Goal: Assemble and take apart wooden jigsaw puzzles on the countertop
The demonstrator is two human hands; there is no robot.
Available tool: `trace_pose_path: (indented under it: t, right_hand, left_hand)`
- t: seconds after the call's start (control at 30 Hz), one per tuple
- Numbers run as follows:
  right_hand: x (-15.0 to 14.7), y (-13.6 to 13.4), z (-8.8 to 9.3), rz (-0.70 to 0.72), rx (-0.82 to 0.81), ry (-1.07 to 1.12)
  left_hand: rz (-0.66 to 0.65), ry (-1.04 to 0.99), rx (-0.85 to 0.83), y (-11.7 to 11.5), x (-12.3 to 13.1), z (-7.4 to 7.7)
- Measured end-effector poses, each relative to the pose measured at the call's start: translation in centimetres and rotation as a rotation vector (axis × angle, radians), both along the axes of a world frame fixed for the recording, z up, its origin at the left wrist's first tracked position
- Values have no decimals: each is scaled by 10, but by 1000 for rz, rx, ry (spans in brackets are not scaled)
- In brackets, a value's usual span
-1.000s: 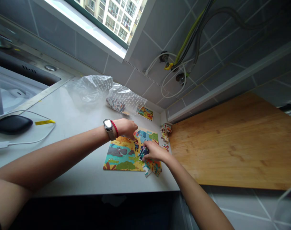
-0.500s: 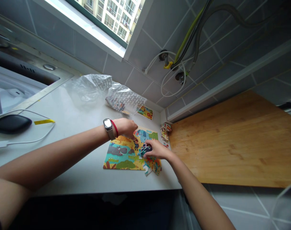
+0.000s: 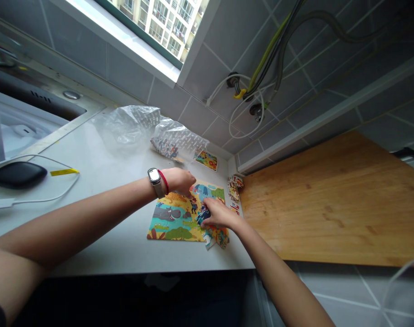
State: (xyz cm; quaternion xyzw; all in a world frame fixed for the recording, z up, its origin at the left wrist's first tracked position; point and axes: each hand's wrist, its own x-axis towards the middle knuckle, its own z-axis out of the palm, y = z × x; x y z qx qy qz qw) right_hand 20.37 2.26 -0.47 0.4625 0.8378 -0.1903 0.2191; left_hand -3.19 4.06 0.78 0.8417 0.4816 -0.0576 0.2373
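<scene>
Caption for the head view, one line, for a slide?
Right hand on a dark piece of an animal jigsaw puzzle on a counter, left hand at the puzzle's top edge.

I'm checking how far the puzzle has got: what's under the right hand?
The right hand is over the jigsaw puzzle. A dark blue piece shows at its fingertips, and loose colourful pieces lie just below it. Whatever lies directly beneath the palm is covered.

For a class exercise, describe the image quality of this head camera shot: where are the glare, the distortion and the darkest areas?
In the head view, the window is very bright and its sill glares; the wide lens tilts the wall tiles and stretches the left arm; the floor area under the counter falls nearly black; the puzzle stays fairly sharp.
</scene>
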Motion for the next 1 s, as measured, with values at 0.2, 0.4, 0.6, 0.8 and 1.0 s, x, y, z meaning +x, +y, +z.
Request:
trace_pose_path:
  t: [0.2, 0.4, 0.6, 0.8, 1.0]
  right_hand:
    - [9, -1, 0, -12, -22, 79]
    - [9, -1, 5, -22, -43, 24]
    - [8, -5, 5, -11, -65, 43]
    - [1, -11, 2, 28, -7, -17]
    - [0, -13, 2, 23, 15, -46]
  left_hand:
    - [21, 7, 3, -2, -1, 5]
    - [16, 5, 2, -4, -1, 8]
    - [26, 12, 4, -3, -3, 8]
    - [24, 8, -9, -4, -2, 10]
    - [22, 6, -17, -4, -2, 11]
